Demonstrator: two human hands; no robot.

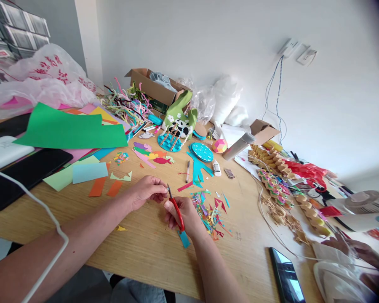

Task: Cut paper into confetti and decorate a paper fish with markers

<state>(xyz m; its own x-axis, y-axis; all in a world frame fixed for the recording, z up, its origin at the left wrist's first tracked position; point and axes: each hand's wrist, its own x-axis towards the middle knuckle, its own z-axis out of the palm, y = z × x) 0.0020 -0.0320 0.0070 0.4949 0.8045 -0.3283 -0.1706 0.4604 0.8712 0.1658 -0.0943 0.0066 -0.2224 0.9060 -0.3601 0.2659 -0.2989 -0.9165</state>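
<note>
My right hand grips red-handled scissors, blades pointing up toward my left hand. The left hand's fingertips pinch at the scissor tips; whatever they hold is too small to see. A blue paper piece lies under my right wrist. A pile of coloured paper scraps sits just right of the hands on the wooden table.
Green paper sheets and coloured card lie at left, a black tablet near them. Paper fish, blue cutouts, a glue bottle sit ahead. A phone lies front right; another person's hand is at right.
</note>
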